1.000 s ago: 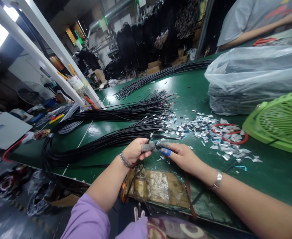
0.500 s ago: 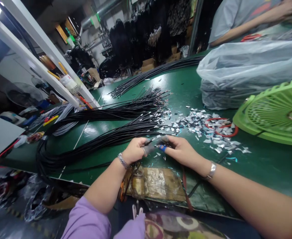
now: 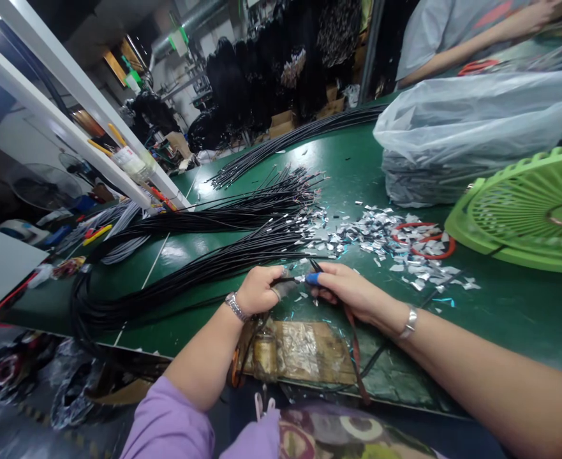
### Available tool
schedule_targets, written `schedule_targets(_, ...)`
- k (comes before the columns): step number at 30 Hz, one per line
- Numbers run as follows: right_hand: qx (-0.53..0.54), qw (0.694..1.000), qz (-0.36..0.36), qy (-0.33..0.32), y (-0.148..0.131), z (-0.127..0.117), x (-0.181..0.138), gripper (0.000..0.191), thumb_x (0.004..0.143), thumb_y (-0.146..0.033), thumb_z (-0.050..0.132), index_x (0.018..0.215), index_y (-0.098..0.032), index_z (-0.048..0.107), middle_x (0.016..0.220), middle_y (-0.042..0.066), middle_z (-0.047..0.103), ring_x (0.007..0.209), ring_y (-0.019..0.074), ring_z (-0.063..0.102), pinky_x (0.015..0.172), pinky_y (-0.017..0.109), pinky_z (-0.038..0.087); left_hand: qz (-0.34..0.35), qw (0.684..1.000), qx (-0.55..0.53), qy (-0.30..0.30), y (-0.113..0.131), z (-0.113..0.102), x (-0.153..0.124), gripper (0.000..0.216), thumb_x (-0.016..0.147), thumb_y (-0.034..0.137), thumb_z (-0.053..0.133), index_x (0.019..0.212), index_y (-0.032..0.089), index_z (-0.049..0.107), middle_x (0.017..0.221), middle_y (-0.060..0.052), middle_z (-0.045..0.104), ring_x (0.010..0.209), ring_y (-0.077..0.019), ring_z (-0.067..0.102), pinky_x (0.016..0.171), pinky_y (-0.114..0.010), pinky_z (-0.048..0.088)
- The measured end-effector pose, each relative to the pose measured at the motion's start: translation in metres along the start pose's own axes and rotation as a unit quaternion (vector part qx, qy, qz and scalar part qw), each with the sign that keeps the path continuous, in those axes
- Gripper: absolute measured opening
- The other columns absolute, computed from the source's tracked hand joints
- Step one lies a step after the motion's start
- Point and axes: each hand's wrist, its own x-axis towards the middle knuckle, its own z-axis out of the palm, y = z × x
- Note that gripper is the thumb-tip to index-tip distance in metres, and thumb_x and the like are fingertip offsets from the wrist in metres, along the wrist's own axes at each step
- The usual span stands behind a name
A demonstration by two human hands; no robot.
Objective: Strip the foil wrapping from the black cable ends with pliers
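My left hand (image 3: 261, 290), a grey cover on a finger, is closed round a black cable (image 3: 288, 280) just above the bench. A silvery foil-like end (image 3: 300, 278) of that cable points at my right hand (image 3: 338, 287). My right thumb, wrapped in blue tape, and fingers are pinched together at this foil end. A thin dark piece (image 3: 314, 264) sticks up from the right fingers; its kind is unclear. Behind the hands lies a bundle of black cables (image 3: 223, 255) with pale tips. Foil scraps (image 3: 371, 233) are strewn to the right.
A taped cardboard pad (image 3: 304, 350) lies at the green bench's (image 3: 515, 319) front edge. Red rings (image 3: 446, 250), a green fan (image 3: 524, 210) and a plastic-wrapped bundle (image 3: 453, 146) are at the right. Across the bench a person in grey (image 3: 443, 44) works.
My right fingers have turned and closed in at the cable end, and the thin dark piece now sticks up from them. The left hand has barely moved.
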Motion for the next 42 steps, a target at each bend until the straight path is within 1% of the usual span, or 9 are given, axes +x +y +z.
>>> schedule_targets(5, -0.108, 0.970, -0.215, 0.027, 0.001, -0.006, -0.003, 0.019, 0.070, -0.039, 0.061, 0.074, -0.020, 0.060, 0.065, 0.000, 0.060, 0.057, 0.0129, 0.049, 0.054, 0.026, 0.042, -0.155, 0.964, -0.215, -0.007, 0.006, -0.001, 0.003, 0.044, 0.072, 0.058, 0.057, 0.066, 0.016, 0.050, 0.048, 0.005, 0.046, 0.040, -0.0054, 0.036, 0.042, -0.019, 0.028)
schedule_targets(9, -0.153, 0.949, -0.272, 0.050, 0.002, -0.007, -0.005, 0.022, 0.073, -0.040, 0.062, 0.083, -0.021, 0.062, 0.073, 0.002, 0.063, 0.061, 0.0145, 0.053, 0.057, 0.027, 0.045, -0.194, 0.946, -0.258, -0.033, 0.009, -0.001, 0.002, 0.047, 0.067, 0.062, 0.060, 0.069, 0.016, 0.050, 0.047, 0.006, 0.044, 0.035, -0.0041, 0.031, 0.037, -0.019, 0.023)
schedule_targets(15, -0.073, 0.977, -0.199, 0.031, 0.003, -0.006, -0.001, 0.025, 0.069, -0.044, 0.064, 0.077, -0.021, 0.061, 0.075, 0.002, 0.066, 0.069, 0.0176, 0.058, 0.065, 0.030, 0.048, -0.067, 0.988, -0.135, -0.022, 0.001, 0.001, 0.001, 0.034, 0.078, 0.045, 0.056, 0.064, 0.014, 0.053, 0.055, 0.003, 0.046, 0.052, -0.0070, 0.039, 0.051, -0.020, 0.031)
schedule_targets(19, -0.030, 0.994, -0.109, -0.012, 0.000, -0.007, -0.001, 0.023, 0.062, -0.038, 0.069, 0.071, -0.019, 0.059, 0.065, -0.001, 0.060, 0.059, 0.0126, 0.051, 0.055, 0.026, 0.043, -0.005, 0.997, -0.053, -0.052, -0.002, -0.001, 0.000, 0.029, 0.080, 0.040, 0.055, 0.068, 0.014, 0.057, 0.060, 0.003, 0.048, 0.058, -0.0083, 0.040, 0.056, -0.021, 0.032)
schedule_targets(25, 0.030, 0.997, -0.011, -0.068, -0.001, -0.006, -0.004, 0.027, 0.055, -0.032, 0.071, 0.068, -0.018, 0.053, 0.052, -0.008, 0.046, 0.045, 0.0051, 0.033, 0.041, 0.019, 0.023, 0.026, 0.994, -0.053, -0.088, -0.002, -0.003, -0.001, 0.031, 0.081, 0.041, 0.053, 0.068, 0.013, 0.056, 0.059, 0.002, 0.046, 0.058, -0.0089, 0.039, 0.057, -0.021, 0.033)
schedule_targets(33, 0.116, 0.991, 0.038, -0.057, 0.002, 0.003, -0.004, 0.027, 0.053, -0.023, 0.069, 0.069, -0.019, 0.048, 0.054, -0.008, 0.043, 0.043, 0.0034, 0.029, 0.039, 0.018, 0.018, -0.013, 0.990, -0.107, -0.087, 0.004, -0.006, 0.001, 0.039, 0.075, 0.053, 0.056, 0.063, 0.015, 0.056, 0.058, 0.001, 0.047, 0.056, -0.0102, 0.039, 0.057, -0.023, 0.034)
schedule_targets(35, 0.144, 0.987, 0.036, -0.058, 0.001, 0.005, -0.005, 0.026, 0.054, -0.022, 0.070, 0.068, -0.019, 0.048, 0.053, -0.008, 0.042, 0.043, 0.0036, 0.027, 0.040, 0.018, 0.017, -0.022, 0.991, -0.114, -0.063, 0.003, -0.004, 0.001, 0.039, 0.075, 0.053, 0.056, 0.064, 0.015, 0.056, 0.057, 0.001, 0.047, 0.055, -0.0105, 0.040, 0.057, -0.023, 0.035)
schedule_targets(38, 0.192, 0.980, 0.015, -0.049, 0.000, 0.008, -0.006, 0.028, 0.055, -0.025, 0.073, 0.069, -0.019, 0.049, 0.055, -0.008, 0.042, 0.045, 0.0041, 0.027, 0.040, 0.019, 0.017, -0.049, 0.993, -0.103, 0.022, 0.003, 0.002, -0.001, 0.034, 0.078, 0.048, 0.055, 0.067, 0.016, 0.057, 0.057, 0.001, 0.049, 0.055, -0.0103, 0.042, 0.055, -0.022, 0.035)
schedule_targets(42, 0.200, 0.980, -0.019, -0.017, 0.001, 0.012, -0.005, 0.032, 0.056, -0.032, 0.074, 0.071, -0.019, 0.049, 0.058, -0.007, 0.044, 0.045, 0.0042, 0.026, 0.041, 0.020, 0.018, -0.073, 0.992, -0.011, 0.104, 0.007, 0.010, -0.001, 0.023, 0.080, 0.037, 0.054, 0.069, 0.017, 0.057, 0.062, 0.000, 0.054, 0.057, -0.0105, 0.044, 0.056, -0.022, 0.034)
